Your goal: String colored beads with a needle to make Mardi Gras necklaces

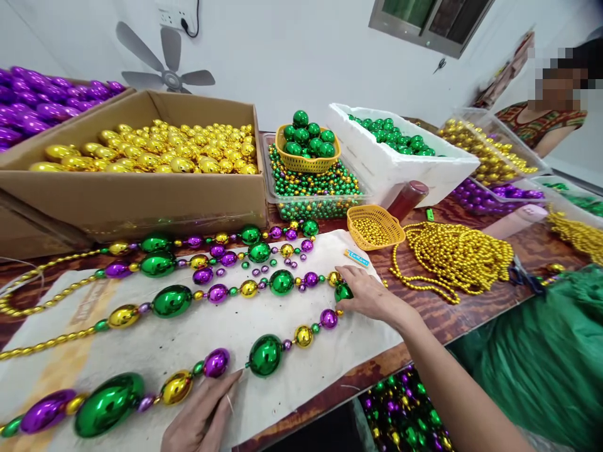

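A bead necklace (266, 356) of shiny green, gold and purple beads lies in a long loop on a whitish cloth (155, 351). My left hand (205, 411) is closed at the near strand, finger and thumb pinching its string between a purple bead (217, 363) and a large green bead. A thin loose thread shows by those fingers. At the right-hand bend of the loop, my right hand (367, 294) has its fingers curled on a green bead (343, 290), partly covering it. Another beaded strand (157, 264) and several small loose purple and green beads lie farther back.
Behind stand a cardboard box (141, 204) of gold beads, a clear tub (320, 207) of small mixed beads and a white foam box (400, 169) of green ones. A yellow basket (377, 242) and gold bead chains (452, 260) lie right. A person (541, 119) sits at far right.
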The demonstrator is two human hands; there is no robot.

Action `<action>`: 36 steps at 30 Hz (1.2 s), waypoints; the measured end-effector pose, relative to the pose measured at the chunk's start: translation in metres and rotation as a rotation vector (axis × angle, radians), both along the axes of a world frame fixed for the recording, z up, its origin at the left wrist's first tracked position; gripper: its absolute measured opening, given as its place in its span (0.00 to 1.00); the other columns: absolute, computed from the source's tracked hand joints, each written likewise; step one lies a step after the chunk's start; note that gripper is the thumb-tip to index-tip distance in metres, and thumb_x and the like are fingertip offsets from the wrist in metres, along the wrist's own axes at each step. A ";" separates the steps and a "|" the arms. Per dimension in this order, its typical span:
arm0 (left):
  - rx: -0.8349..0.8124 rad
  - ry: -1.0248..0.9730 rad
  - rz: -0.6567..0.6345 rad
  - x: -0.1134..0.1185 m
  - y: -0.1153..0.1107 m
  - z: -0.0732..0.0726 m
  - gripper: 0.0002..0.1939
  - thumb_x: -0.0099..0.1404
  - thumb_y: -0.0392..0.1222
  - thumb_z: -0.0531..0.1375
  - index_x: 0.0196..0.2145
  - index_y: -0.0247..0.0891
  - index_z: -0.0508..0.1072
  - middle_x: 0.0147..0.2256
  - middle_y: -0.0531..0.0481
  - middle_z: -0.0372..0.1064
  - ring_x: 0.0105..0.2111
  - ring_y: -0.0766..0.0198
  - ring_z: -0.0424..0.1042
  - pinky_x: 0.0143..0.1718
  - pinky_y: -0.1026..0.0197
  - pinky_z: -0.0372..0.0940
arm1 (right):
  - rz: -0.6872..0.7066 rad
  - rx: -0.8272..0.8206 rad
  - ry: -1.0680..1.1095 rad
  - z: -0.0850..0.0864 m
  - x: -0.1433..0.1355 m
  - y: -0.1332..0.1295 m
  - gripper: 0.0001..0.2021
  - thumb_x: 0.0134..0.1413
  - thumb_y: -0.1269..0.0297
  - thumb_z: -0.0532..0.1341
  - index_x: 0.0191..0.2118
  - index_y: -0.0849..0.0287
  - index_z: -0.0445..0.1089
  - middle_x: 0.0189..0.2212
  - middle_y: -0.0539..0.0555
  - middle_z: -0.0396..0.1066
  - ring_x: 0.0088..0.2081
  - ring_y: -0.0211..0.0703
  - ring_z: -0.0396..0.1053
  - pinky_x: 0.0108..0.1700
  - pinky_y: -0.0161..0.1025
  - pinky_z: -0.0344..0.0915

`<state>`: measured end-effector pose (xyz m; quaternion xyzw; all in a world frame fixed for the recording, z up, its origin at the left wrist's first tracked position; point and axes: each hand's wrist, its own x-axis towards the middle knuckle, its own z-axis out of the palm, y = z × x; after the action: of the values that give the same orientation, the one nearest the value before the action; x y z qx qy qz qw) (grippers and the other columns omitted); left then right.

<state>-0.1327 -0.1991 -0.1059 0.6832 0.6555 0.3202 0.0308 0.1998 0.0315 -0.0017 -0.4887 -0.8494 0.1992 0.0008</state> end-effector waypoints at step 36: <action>0.003 -0.128 0.012 0.011 0.004 0.018 0.14 0.65 0.46 0.58 0.47 0.46 0.77 0.45 0.53 0.77 0.46 0.58 0.75 0.51 0.60 0.69 | 0.263 0.211 0.009 0.029 -0.048 -0.041 0.14 0.60 0.64 0.59 0.51 0.53 0.70 0.52 0.57 0.67 0.55 0.54 0.58 0.60 0.55 0.47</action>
<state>-0.1215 -0.1950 -0.0881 0.6576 0.6557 0.3643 0.0699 0.1522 -0.0090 0.0270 -0.3696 -0.9223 0.1095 0.0296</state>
